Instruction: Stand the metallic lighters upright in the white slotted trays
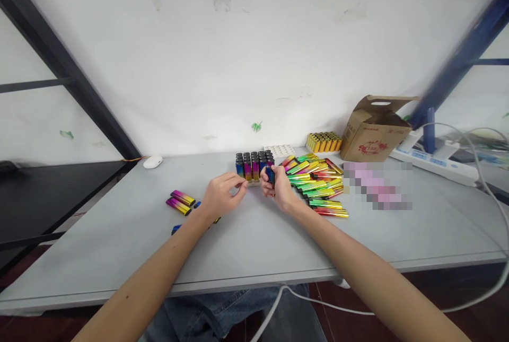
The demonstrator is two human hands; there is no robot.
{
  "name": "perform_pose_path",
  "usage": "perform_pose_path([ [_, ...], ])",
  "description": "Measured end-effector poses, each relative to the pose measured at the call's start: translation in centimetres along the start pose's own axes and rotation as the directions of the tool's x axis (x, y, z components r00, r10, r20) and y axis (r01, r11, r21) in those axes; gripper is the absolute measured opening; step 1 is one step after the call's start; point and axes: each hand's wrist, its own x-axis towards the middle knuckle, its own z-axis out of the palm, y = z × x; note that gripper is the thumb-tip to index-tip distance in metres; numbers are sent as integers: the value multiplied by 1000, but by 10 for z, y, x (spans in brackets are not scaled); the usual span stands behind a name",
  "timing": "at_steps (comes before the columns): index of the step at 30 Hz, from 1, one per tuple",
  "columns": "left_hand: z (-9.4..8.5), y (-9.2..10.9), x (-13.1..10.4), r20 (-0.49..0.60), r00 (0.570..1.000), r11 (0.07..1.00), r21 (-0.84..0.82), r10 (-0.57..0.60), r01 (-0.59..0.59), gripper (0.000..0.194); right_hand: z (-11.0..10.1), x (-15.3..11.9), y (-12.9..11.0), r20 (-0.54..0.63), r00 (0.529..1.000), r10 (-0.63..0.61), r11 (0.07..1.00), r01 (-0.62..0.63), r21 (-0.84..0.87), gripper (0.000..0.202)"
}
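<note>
My right hand [277,185] is closed around a dark blue lighter [270,173], held upright at the front right of a block of lighters. These shiny blue and purple-gold lighters [248,167] stand in rows with black tops up, in a white holder mostly hidden by them. To the left, my left hand [225,192] hovers with thumb and fingers drawn together; what they pinch, if anything, is too small to make out. Under and beside my left wrist lie several loose lighters [178,205], purple-gold and blue, partly covered by the arm.
A heap of green, yellow and red metallic lighters [318,180] lies right of my right hand. Behind are a white holed tray [280,150], a tray of yellow lighters [324,143] and an open cardboard box [374,135]. A power strip [437,164] with cables lies far right; a white disc [152,162] lies left.
</note>
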Motion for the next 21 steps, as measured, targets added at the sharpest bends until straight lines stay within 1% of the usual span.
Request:
perform_pose_path([
  [2, -1, -1, 0, -29, 999, 1000, 15, -14, 15, 15, 0, 0, -2, 7, 1000, -9, 1000, 9, 4, 31],
  [4, -1, -3, 0, -82, 996, 998, 40, -35, 39, 15, -2, 0, -5, 53, 998, -37, 999, 36, 13, 33],
  [7, -1, -8, 0, -159, 984, 992, 76, -83, 96, 16, -5, 1, -10, 113, 989, -99, 995, 99, 7, 27],
  [10, -2, -12, 0, -208, 970, 986, 82, -124, 144, 15, -7, 1, -13, 87, 981, -173, 982, 179, -65, 26],
  [12, -3, -12, 0, -198, 971, 987, 62, -132, 147, 12, -6, 0, -15, 82, 966, -246, 953, 256, -162, 28],
  [13, -3, -12, 0, -178, 976, 989, 48, -128, 139, 10, -5, -2, -16, 87, 950, -299, 924, 311, -224, 28],
  [16, -3, -9, 0, -95, 991, 995, 3, -94, 95, 10, -2, -5, -16, 147, 883, -447, 789, 466, -400, 23],
  [18, -1, -7, -1, -49, 996, 997, -22, -76, 75, 14, -1, -7, -13, 208, 853, -478, 725, 517, -454, 23],
  [21, 2, -7, -2, -12, 997, 996, -40, -77, 77, 13, -1, -8, -7, 275, 833, -480, 676, 551, -489, 22],
])
